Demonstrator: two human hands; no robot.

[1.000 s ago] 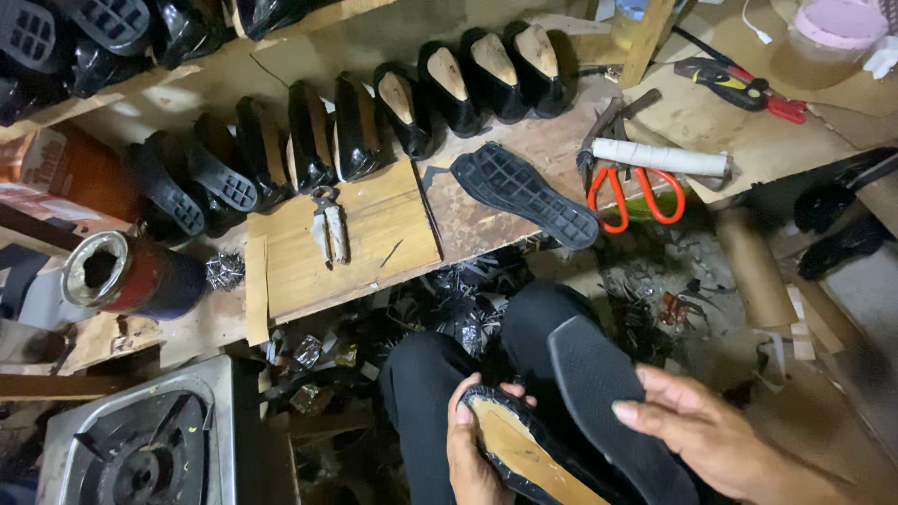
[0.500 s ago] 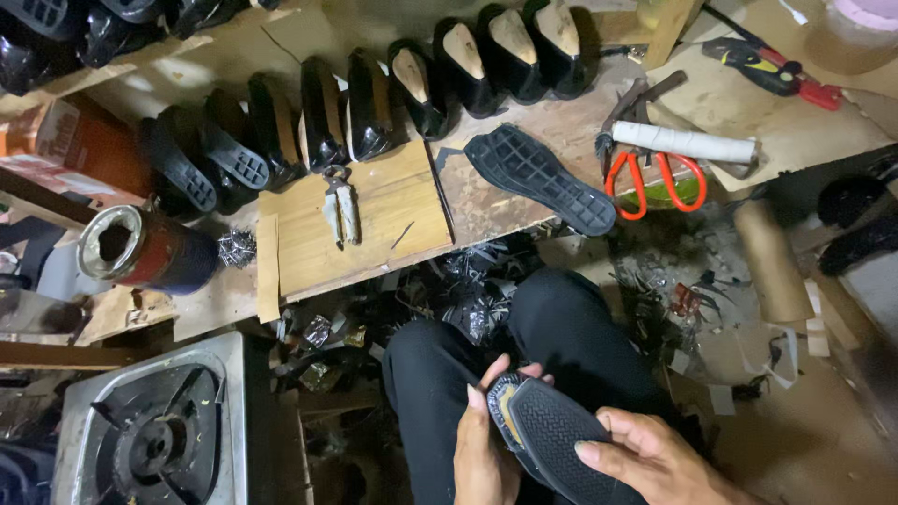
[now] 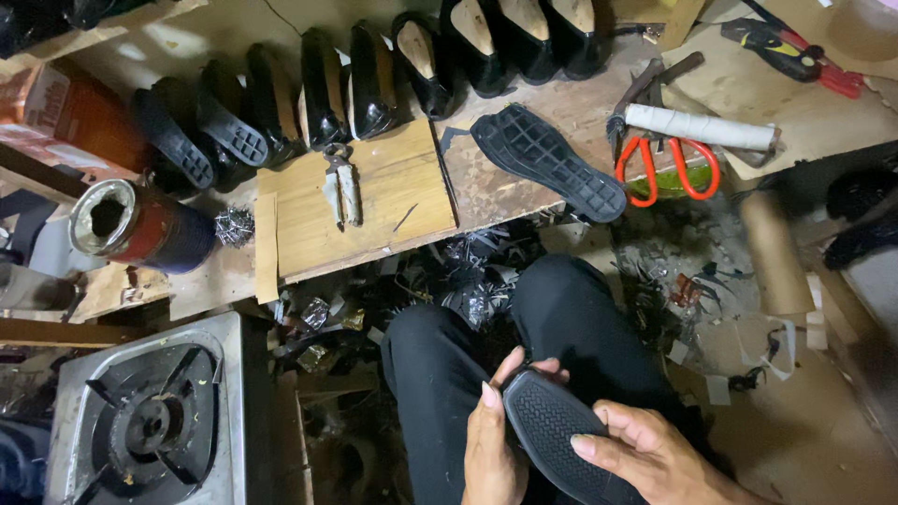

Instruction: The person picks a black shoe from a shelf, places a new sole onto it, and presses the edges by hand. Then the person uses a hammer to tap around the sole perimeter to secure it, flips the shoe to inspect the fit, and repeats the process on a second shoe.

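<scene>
Watching through the head cam, looking straight down at the lap. The black shoe sole (image 3: 552,425) sits tread-up over the knees, low in the frame and well away from the bench (image 3: 580,103). The left hand (image 3: 491,449) is cupped around the toe end, thumb along the near edge and fingers curled over the tip. The right hand (image 3: 655,458) lies on the other side, fingers loosely spread with the thumb resting on the tread. Neither hand is pinching; it's more of a wrap-and-press hold.

I can't tell if there's a shoe upper under the sole, since the hands and the frame edge hide it.

My read: this is the seating or checking stage, working around the sole's edge by hand. Any further move calls for the left hand keeping the toe steady while the right presses along the rim.

Up on the bench are a second loose sole (image 3: 547,159), pliers (image 3: 340,182) on a wooden board (image 3: 393,215), orange-handled scissors (image 3: 666,164) and a row of black shoes (image 3: 374,84). Nothing there is being touched.
</scene>
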